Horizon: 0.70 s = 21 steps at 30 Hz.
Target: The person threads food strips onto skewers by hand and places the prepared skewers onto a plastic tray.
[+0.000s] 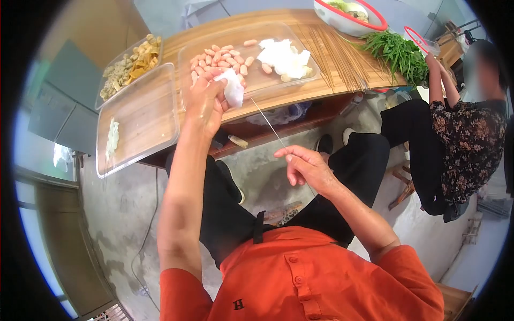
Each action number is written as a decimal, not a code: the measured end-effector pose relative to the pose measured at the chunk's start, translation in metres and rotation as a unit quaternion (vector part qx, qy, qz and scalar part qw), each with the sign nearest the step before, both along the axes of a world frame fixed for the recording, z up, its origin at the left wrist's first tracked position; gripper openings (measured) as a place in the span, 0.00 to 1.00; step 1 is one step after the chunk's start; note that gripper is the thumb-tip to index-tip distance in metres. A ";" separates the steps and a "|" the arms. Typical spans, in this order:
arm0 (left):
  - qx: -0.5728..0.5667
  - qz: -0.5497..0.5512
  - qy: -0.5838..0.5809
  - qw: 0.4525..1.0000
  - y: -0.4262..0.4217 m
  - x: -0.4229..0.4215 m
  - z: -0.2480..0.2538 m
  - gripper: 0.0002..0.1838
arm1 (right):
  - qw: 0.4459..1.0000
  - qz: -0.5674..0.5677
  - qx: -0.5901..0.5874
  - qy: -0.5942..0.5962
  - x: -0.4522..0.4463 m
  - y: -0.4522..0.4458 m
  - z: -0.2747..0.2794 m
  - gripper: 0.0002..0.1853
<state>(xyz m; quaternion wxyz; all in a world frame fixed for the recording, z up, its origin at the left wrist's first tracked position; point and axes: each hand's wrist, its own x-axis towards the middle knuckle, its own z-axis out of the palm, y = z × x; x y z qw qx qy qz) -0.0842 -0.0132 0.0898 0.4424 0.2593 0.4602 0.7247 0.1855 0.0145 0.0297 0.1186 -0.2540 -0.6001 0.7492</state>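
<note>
My left hand (208, 100) is raised over the front edge of the table, its fingers closed around a soft, folded white food piece (232, 90). Between the fingers of my right hand (308, 168), lower and to the right, is a thin skewer (269, 124). Its tip points up toward the white piece and looks apart from it. Behind my left hand lies a clear tray (187, 53) holding many small pink sausages (214, 56) and a heap of white pieces (286, 58). Several loose bamboo skewers (334, 59) lie right of that tray.
A second clear tray (160, 119), at left, holds a white threaded piece (112, 138). Beyond it stands a container of yellowish food pieces (131, 67). Green leafy vegetables (395, 53) and a red-rimmed bowl (342, 18) are at the table's right end. A person (466, 128) sits there.
</note>
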 end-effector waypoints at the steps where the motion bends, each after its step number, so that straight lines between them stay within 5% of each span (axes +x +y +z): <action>1: 0.003 -0.006 -0.017 1.000 0.004 -0.002 -0.001 0.16 | 1.000 -0.002 0.000 0.001 -0.001 0.000 0.001 0.15; 21: -0.046 0.001 -0.149 0.988 -0.023 0.025 -0.050 0.11 | 1.000 0.005 -0.008 0.008 0.003 0.006 -0.007 0.16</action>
